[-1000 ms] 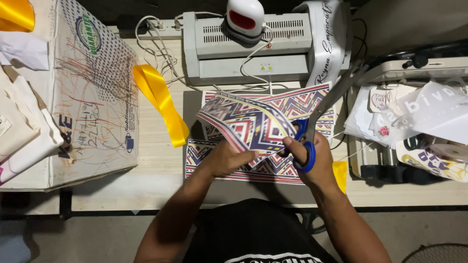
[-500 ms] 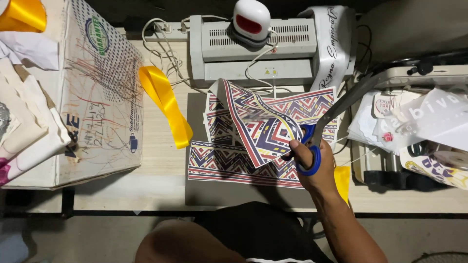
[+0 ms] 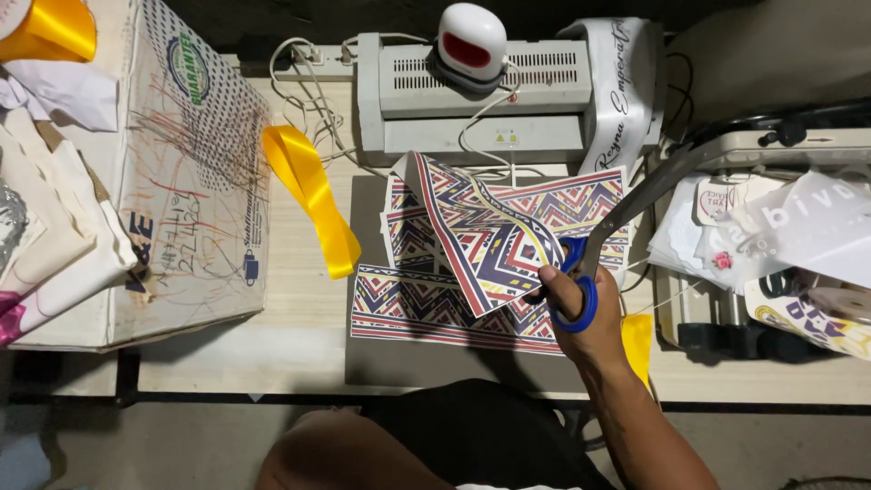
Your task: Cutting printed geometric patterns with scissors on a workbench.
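My right hand point(image 3: 585, 331) grips a pair of blue-handled scissors point(image 3: 581, 304), whose long grey blades point up and to the right, over the table's right side. Just left of the hand, a sheet of paper printed with red, blue and white zigzag patterns point(image 3: 472, 245) curls up off the table, its lower edge by my thumb. More patterned sheets point(image 3: 408, 304) lie flat beneath it on a grey mat point(image 3: 367, 218). My left hand is out of sight; only a bare limb point(image 3: 327, 449) shows at the bottom edge.
A yellow ribbon point(image 3: 313, 195) lies left of the sheets. Behind them stands a grey laminator point(image 3: 481, 100) with a small white and red press point(image 3: 472, 41) on top. A scribbled cardboard box point(image 3: 190, 181) fills the left; papers and a machine point(image 3: 789, 245) crowd the right.
My left hand has come off the patterned sheet and left the view. The sheet has sprung up into a curl. The right hand with the scissors stays in nearly the same place.
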